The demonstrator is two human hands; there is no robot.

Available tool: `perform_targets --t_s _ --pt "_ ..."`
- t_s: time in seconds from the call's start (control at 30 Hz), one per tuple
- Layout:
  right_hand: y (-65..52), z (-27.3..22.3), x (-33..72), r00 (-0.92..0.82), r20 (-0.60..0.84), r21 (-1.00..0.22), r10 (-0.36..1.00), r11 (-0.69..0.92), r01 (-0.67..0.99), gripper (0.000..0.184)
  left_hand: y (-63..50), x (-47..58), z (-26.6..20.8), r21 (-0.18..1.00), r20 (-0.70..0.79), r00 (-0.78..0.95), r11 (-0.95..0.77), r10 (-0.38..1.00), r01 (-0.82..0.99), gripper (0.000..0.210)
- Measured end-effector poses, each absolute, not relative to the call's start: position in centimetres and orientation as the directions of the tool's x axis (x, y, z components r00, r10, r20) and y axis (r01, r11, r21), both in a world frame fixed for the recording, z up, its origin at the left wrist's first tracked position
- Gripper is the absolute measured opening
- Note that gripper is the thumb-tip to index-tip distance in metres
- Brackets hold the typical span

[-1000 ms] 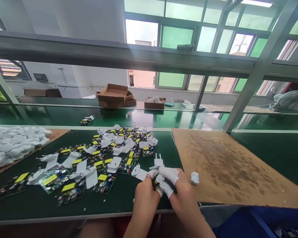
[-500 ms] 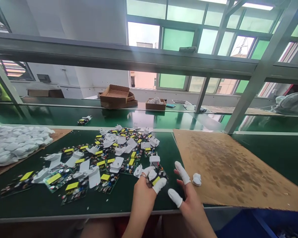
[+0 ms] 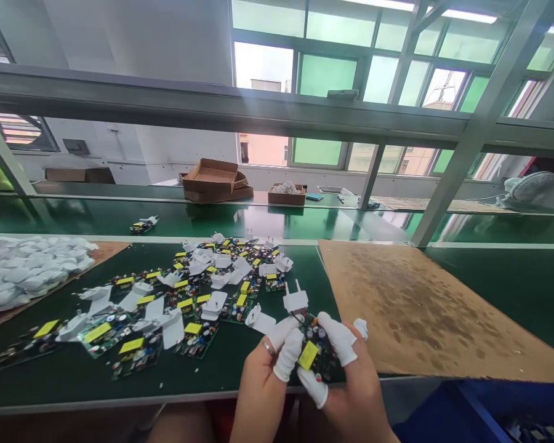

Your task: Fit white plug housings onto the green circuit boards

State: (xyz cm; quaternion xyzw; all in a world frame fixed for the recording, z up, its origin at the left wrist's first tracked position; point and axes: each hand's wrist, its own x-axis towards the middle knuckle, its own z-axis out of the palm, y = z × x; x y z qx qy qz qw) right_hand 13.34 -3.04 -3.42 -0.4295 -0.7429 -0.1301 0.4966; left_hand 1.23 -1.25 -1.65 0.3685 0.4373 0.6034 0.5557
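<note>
Board [image 3: 321,341] is up in both hands just above the bench [image 3: 203,373], near its front edge, yellow block [image 3: 308,355] facing up, plug [image 3: 295,301] off its far end with pins pointing away. Left hand [image 3: 271,363] has covered fingertips pinching the board's left edge, close below the plug; whether they also catch the leads is hidden. Right hand [image 3: 351,394] pinches the right side and near corner between covered thumb and finger. Main risk, I'd say: the leads. A bit of wire seems to show between plug and board, too small to trace; if the board gets twisted while the plug hangs unsupported, the strain probably lands on those joints. Second: slip. White finger covers [image 3: 342,339] look like cloth, so feel is likely poor, and a pinch on an edge crowded with parts could roll off or bend one. Drop from there would likely hit the bench lip or go over it. Third: snagging. Loose plug [image 3: 260,319] lies just beyond the left fingers, with the board pile [image 3: 196,335] further left; a sideways swing could catch pins or flaps. White lump [image 3: 361,328] sits right behind the right hand at the cardboard [image 3: 425,307] edge, so a knuckle could knock it. Underside of the board's not visible, so can't judge solder damage.
</note>
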Motion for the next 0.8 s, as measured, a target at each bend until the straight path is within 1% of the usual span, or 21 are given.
perform_targets --t_s 0.03,0.1,0.3,0.4,0.5,0.57,0.63,0.7,0.8 --pt "-3.1 -3.2 13.4 -0.155 0.847 -0.22 0.509 0.601 0.768 0.054 -0.8 1.3 -2.0 0.926 -0.092 -0.132 0.036 0.987 -0.376 0.027" --pt "-3.3 -2.8 13.5 -0.17 0.842 -0.218 0.512 0.611 0.761 0.053 0.3 1.4 -2.6 0.899 -0.194 -0.103 0.134 0.976 -0.418 0.027" --pt "-3.5 -2.7 13.1 -0.156 0.853 -0.218 0.498 0.613 0.759 0.053 2.4 1.2 -2.8 0.891 -0.256 -0.068 0.208 0.964 -0.403 0.024" --pt "-3.4 -2.6 13.3 -0.199 0.848 -0.193 0.491 0.636 0.747 0.054 1.9 0.9 -2.8 0.887 -0.265 -0.079 0.211 0.961 -0.41 0.023" --pt "-3.3 -2.0 13.9 -0.271 0.833 -0.134 0.482 0.651 0.747 0.055 0.4 0.9 -2.6 0.88 -0.266 -0.093 0.203 0.959 -0.43 0.022" --pt "-3.3 -1.5 14.2 -0.311 0.823 -0.091 0.475 0.65 0.754 0.055 -1.0 1.0 -2.2 0.873 -0.258 -0.098 0.189 0.961 -0.45 0.027" --pt "-3.2 -1.0 14.3 -0.339 0.832 -0.041 0.44 0.658 0.752 0.05 -2.2 1.3 -1.4 0.866 -0.23 -0.101 0.157 0.968 -0.474 0.033" --pt "-3.1 -0.6 14.2 -0.355 0.85 0.004 0.389 0.669 0.744 0.043 -3.0 1.4 -0.6 0.859 -0.191 -0.114 0.109 0.975 -0.5 0.034" --pt "-3.1 -0.4 13.9 -0.356 0.862 0.015 0.362 0.683 0.73 0.036 -3.4 1.4 -0.3 0.887 -0.136 -0.147 0.055 0.98 -0.459 0.031"
